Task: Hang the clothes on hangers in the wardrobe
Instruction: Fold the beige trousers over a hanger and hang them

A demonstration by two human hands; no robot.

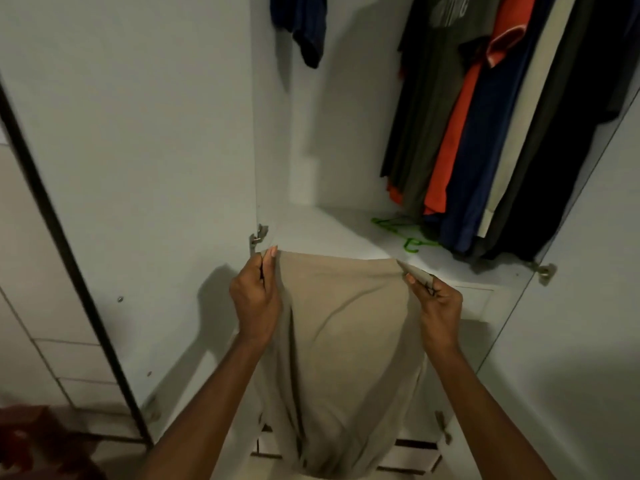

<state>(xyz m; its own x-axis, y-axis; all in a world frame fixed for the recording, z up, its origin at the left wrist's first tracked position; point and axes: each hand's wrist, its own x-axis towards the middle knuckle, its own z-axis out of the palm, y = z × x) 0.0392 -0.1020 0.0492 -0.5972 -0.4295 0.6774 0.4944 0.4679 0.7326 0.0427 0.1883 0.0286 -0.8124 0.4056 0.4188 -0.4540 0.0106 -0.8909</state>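
Before the open wardrobe, left hand and right hand pinch the beige garment's top corners, stretching it flat, probably for the green hanger.

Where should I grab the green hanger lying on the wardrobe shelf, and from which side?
Probably its near end, the hook-like curl at the front. The green hanger lies flat on the shelf, its far end running under the hanging clothes. Come from above and in front. Both hands grip the beige garment, so free one first.
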